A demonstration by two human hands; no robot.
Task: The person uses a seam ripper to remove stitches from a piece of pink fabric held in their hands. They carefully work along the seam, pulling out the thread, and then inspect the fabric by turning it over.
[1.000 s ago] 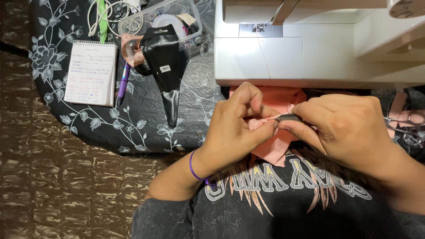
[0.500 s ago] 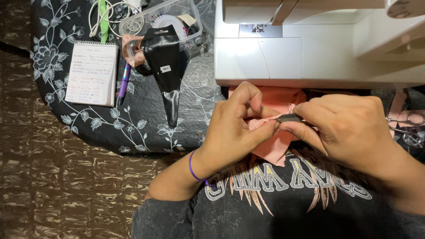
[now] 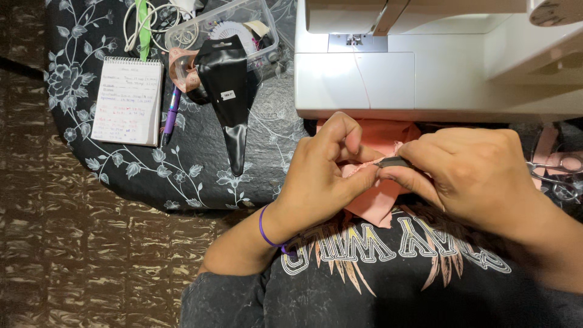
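In front of the white sewing machine (image 3: 425, 67), both hands meet over the pink fabric (image 3: 379, 200); the left hand (image 3: 322, 176) pinches a fabric edge; the right hand (image 3: 473, 170) grips a small dark tool (image 3: 393, 161), possibly a seam ripper, its tip touching the fabric; scissors (image 3: 555, 170) lie to the right, a notepad (image 3: 127, 109) well apart at left.

Scissors (image 3: 555, 173) cut off at right; small dark tool (image 3: 395, 161) mostly hidden.

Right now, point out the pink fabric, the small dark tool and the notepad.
pink fabric (image 3: 378, 203), head view, lower fold below the hands.
small dark tool (image 3: 393, 161), head view, exposed end ahead of the right fingers.
notepad (image 3: 127, 102), head view, middle of the page.
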